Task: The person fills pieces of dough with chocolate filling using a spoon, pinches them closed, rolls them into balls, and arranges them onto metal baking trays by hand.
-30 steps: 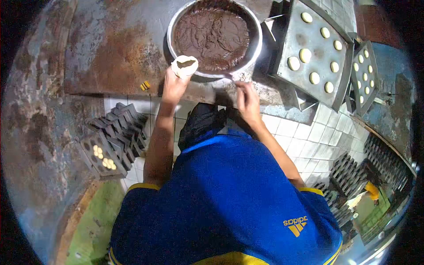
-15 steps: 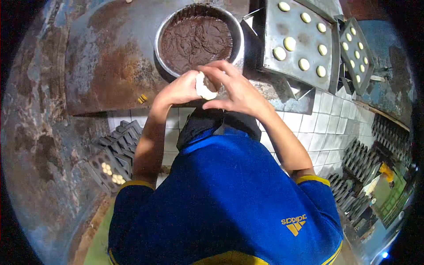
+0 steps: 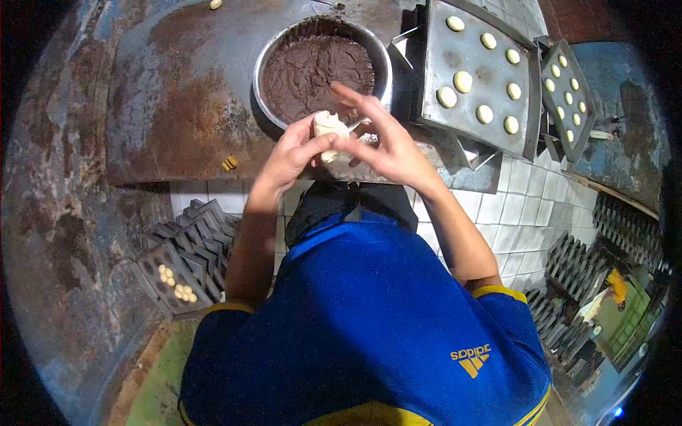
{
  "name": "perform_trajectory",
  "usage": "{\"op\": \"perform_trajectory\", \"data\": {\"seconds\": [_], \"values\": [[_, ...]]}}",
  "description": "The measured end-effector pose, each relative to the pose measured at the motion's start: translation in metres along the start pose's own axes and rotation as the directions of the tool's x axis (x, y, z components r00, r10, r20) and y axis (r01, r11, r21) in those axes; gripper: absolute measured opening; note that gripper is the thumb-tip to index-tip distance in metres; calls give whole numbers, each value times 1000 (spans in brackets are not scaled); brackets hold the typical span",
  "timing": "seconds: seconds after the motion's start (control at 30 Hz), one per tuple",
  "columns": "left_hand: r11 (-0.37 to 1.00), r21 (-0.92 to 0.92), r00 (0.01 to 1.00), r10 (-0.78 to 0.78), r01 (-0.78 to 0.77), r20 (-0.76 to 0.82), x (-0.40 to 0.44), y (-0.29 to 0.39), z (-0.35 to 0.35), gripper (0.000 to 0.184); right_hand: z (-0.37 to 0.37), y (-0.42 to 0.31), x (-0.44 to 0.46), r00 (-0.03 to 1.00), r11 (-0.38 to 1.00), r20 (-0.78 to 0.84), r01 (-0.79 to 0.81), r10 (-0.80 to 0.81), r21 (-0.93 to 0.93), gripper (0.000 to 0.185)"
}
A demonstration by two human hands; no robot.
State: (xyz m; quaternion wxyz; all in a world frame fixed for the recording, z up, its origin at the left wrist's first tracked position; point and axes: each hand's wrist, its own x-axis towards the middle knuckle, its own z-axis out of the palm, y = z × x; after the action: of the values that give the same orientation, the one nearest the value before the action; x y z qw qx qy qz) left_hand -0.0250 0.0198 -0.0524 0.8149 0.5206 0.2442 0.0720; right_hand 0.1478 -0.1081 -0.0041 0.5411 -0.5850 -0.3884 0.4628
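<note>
A pale, soft piece of dough [image 3: 329, 126] sits in my left hand [image 3: 286, 157], whose fingers and thumb curl around it. The thumb of my right hand [image 3: 395, 150] touches the dough's right side, while the other fingers are stretched out and apart above it. Part of the dough is hidden by my fingers. Just beyond both hands stands a round metal bowl [image 3: 260, 67] with a dark brown, thick paste [image 3: 316, 74] in it. My right fingertips are over the bowl's near edge.
On the right, a metal tray [image 3: 455, 60] bears several pale dough rounds [image 3: 484, 114], with another such tray [image 3: 566, 84] beyond it. A small yellow-and-dark object [image 3: 229, 164] lies near the worktable's [image 3: 170, 106] front edge. Stacked metal moulds [image 3: 195, 231] stand at lower left, several dough balls [image 3: 185, 292] beside them.
The dough has turned and risen slightly in my left hand. My right thumb has come onto it, and my right index finger has lifted and spread toward the bowl.
</note>
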Motion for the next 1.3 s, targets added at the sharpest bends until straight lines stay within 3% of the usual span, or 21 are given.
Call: {"op": "perform_trajectory", "data": {"seconds": [0.03,0.1,0.17,0.23,0.3,0.33,0.43,0.47,0.57,0.7,0.77,0.83,0.9,0.93,0.97,1.03,1.07,1.1,1.17,1.2,1.3], "values": [[996,-80,997,24,-30,-70,1,-1,5,34,3,-10,-1,989,957,-1,142,-147,-253,63],[994,-100,996,25,-34,-85,1,-2,13,32,5,-21,1,959,834,35,262,-281,-486,71],[992,-118,995,26,-37,-95,1,2,16,31,2,-25,9,894,617,260,442,-365,-651,78],[992,-114,991,41,-55,-126,0,13,23,31,-2,-21,14,891,625,240,443,-386,-643,72],[952,-305,991,-73,36,-110,1,19,14,34,-9,-22,17,926,767,144,371,-350,-523,55],[941,-336,997,-62,46,-37,-1,20,11,36,-7,-30,14,939,830,72,332,-336,-449,37],[963,-268,999,9,-22,-50,-3,26,17,36,-14,-28,11,964,874,-10,236,-266,-425,31],[991,-38,991,122,-125,-60,-1,25,20,35,-15,-23,11,962,873,-37,228,-270,-431,30],[992,23,981,129,-127,-147,8,21,29,32,-19,-14,12,950,873,-41,267,-310,-408,39],[988,-132,986,56,-77,-159,15,25,33,27,-16,-39,9,932,883,-156,243,-327,-402,51],[981,-187,988,17,-46,-154,18,30,42,27,-25,-35,10,911,686,88,365,-404,-629,65],[971,-238,989,-23,-14,-149,22,41,49,27,-30,-24,12,889,660,84,395,-451,-639,54],[973,-228,975,-90,42,-205,25,51,55,33,-35,-17,13,922,790,-45,303,-384,-532,42],[957,-283,983,-106,61,-147,28,54,49,41,-33,-19,13,916,846,-154,264,-371,-464,30],[959,-278,984,-102,58,-147,31,58,52,41,-34,-15,14,913,844,-155,269,-376,-463,30],[983,-138,966,82,-118,-244,36,72,66,50,-37,-7,16,934,991,-330,126,-135,-49,31],[980,-102,942,131,-170,-310,40,81,77,46,-36,-6,14,953,937,-294,36,73,349,33],[979,-101,941,138,-177,-308,48,83,82,46,-40,-7,12,960,885,-245,-8,137,465,35],[931,134,867,364,-339,-339,66,86,90,37,-45,-13,9,958,740,-123,-116,261,663,37],[915,174,854,403,-364,-330,72,90,96,34,-47,-17,6,957,695,-79,-144,279,705,38],[829,266,805,549,-491,-224,95,101,119,27,-51,-13,3,990,618,-117,43,80,785,46]]}}
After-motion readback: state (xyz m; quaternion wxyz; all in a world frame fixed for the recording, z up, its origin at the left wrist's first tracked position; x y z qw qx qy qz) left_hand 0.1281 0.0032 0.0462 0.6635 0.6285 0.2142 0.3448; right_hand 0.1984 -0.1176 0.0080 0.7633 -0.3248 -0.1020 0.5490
